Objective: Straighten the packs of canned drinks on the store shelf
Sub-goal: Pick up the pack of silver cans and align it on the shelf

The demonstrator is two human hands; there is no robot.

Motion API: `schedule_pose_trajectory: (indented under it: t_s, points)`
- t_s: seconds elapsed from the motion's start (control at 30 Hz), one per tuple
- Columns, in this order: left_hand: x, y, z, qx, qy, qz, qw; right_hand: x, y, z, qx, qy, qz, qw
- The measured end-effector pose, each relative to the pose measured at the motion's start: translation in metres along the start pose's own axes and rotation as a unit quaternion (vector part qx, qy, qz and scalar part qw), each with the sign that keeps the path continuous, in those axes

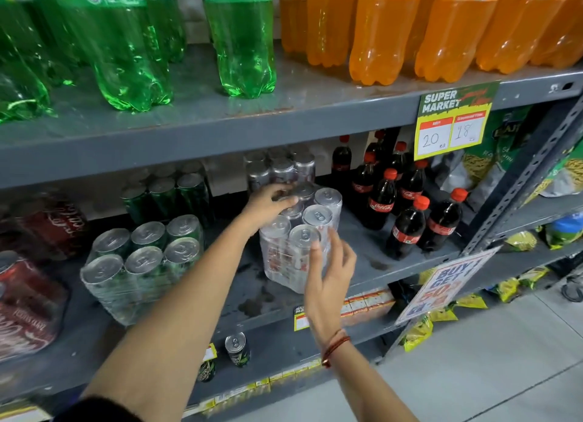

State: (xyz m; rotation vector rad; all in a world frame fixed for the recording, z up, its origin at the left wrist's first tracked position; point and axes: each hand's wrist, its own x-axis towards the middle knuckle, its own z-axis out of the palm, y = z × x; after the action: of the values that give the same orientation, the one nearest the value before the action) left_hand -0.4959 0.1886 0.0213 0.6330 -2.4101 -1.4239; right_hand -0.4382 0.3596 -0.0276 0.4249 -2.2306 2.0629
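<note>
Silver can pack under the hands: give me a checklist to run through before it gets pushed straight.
1. Left hand on the silver can pack: ok, palm rests on the rear can tops.
2. Right hand on the pack: ok, fingertips touch the front corner.
3. Pack square to the shelf edge: not ok, it sits turned at an angle.
4. Room on the right: ok, a bare gap separates it from the cola bottles.
5. Room on the left: ok, the green can pack stands apart.
6. Shrink wrap intact: cannot tell.
</note>
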Motion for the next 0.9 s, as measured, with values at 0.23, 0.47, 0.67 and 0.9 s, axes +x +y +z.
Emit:
schedule_pose_trajectory:
  t_s: [0.23, 0.47, 0.67, 0.9]
  points:
    - [-0.109, 0.0, 0.075, -0.149, 0.26, -0.041, 0.953, 0.139, -0.009, -0.024, -0.129, -0.178, -0.033, 0.975]
    - [-0.09, -0.01, 0.072, -0.084, 0.185, -0.049, 0.978, 0.175, 0.011, -0.02, -0.189, -0.36, 0.01, 0.914]
    - [-0.045, -0.034, 0.009, -0.015, 0.017, -0.03, 0.999, 0.161, 0.02, -0.022, -0.253, -0.267, 0.003, 0.93]
    - [-0.042, -0.04, 0.004, -0.025, -0.01, -0.024, 0.999, 0.151, 0.004, -0.022, -0.212, -0.272, 0.03, 0.938]
